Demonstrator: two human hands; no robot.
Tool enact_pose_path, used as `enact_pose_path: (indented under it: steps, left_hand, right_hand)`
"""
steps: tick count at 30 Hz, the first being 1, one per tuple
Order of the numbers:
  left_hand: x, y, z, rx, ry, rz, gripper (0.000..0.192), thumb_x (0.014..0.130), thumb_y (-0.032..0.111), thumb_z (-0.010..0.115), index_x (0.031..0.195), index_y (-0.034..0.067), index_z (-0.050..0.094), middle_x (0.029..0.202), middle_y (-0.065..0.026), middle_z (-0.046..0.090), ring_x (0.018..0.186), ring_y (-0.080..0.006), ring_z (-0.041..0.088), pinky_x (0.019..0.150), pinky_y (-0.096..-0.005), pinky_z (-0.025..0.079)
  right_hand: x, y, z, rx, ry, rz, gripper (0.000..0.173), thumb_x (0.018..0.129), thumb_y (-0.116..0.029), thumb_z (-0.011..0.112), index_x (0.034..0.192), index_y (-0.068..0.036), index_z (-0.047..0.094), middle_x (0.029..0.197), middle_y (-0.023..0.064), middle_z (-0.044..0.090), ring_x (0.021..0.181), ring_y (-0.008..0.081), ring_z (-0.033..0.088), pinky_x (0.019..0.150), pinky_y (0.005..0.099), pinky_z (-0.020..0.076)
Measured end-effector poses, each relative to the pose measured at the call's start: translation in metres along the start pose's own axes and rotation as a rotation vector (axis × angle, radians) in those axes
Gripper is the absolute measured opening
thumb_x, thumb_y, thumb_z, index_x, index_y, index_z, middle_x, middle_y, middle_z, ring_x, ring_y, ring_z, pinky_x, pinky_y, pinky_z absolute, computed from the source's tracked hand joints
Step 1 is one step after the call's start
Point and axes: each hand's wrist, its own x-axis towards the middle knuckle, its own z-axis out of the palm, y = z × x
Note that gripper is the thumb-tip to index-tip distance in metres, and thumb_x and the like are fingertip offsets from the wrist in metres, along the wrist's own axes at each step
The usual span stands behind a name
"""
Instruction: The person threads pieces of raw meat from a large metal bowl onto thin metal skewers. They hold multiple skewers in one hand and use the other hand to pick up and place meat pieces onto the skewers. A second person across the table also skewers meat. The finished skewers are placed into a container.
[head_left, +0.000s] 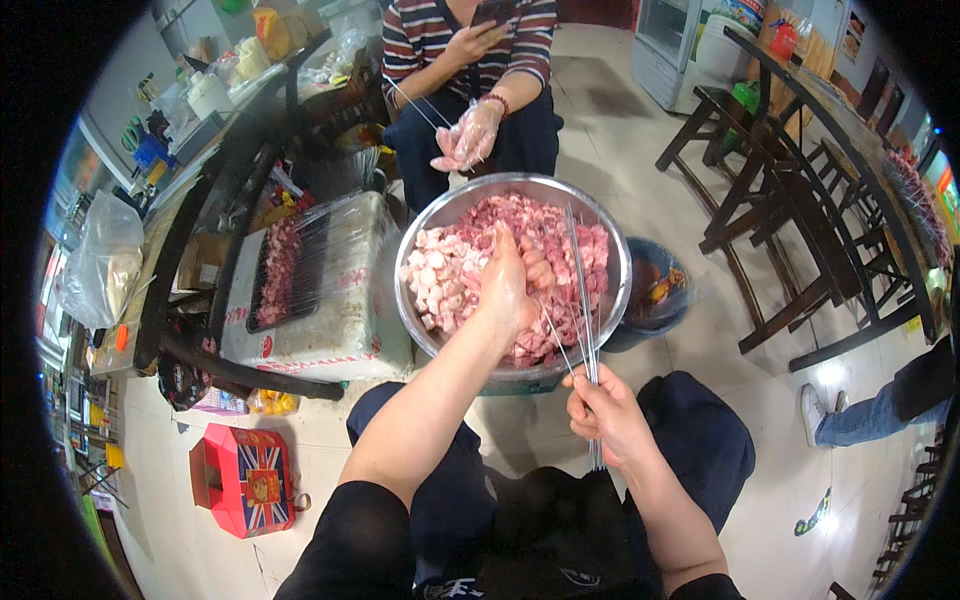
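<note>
My left hand (511, 274) reaches into a wide steel bowl (409, 330), resting among small pieces of raw meat. Its thumb points up and the other fingers curl; what lies in the palm is hidden. Pale, fatty-looking cubes (435, 274) fill the bowl's left side, and redder meat pieces (517, 206) fill the back and right. My right hand (611, 409) grips a bundle of thin metal skewers (589, 337) over the bowl's near right edge. One separate skewer (557, 337) slants from its fingers towards my left hand.
Opposite sits a person (469, 75) with a phone, a plastic-gloved hand and skewers. Left of the bowl, a plastic-wrapped box (360, 262) bears a dark tray of meat (277, 274). A dark bucket (652, 330) stands right. Wooden stools (780, 232) and a red carton (244, 480) flank me.
</note>
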Motion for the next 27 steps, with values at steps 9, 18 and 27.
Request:
enact_pose_path:
  steps: [9,18,27]
  left_hand:
    - [0.017,0.011,-0.007,0.009,-0.108,0.016,0.051,0.098,0.054,0.030,0.074,0.010,0.041,0.061,-0.0005,0.038,0.050,-0.0131,0.034,0.047,-0.0282,0.032]
    - [0.038,0.031,-0.046,1.937,-0.303,0.489,0.016,0.080,0.012,0.058,0.093,0.009,0.068,0.090,-0.0139,0.067,0.089,-0.0257,0.065,0.079,-0.0369,0.050]
    - [0.050,-0.013,-0.064,2.402,-0.319,0.707,0.020,0.076,0.010,0.057,0.089,-0.002,0.065,0.105,-0.0227,0.059,0.099,-0.0364,0.058,0.084,-0.0428,0.049]
  right_hand:
    - [0.001,-0.002,-0.006,-0.023,0.051,0.006,0.013,0.097,-0.015,0.049,0.103,-0.004,0.051,0.060,0.0000,0.046,0.044,0.0034,0.026,0.041,0.0211,0.0175]
    - [-0.007,-0.018,-0.018,-0.051,0.197,-0.097,0.011,0.097,-0.013,0.048,0.101,-0.003,0.051,0.059,0.0008,0.047,0.042,0.0027,0.025,0.039,0.0202,0.0188]
    - [-0.005,-0.021,-0.021,-0.048,0.182,-0.100,0.011,0.097,-0.013,0.047,0.101,-0.003,0.050,0.059,0.0006,0.046,0.042,0.0026,0.025,0.039,0.0199,0.0185]
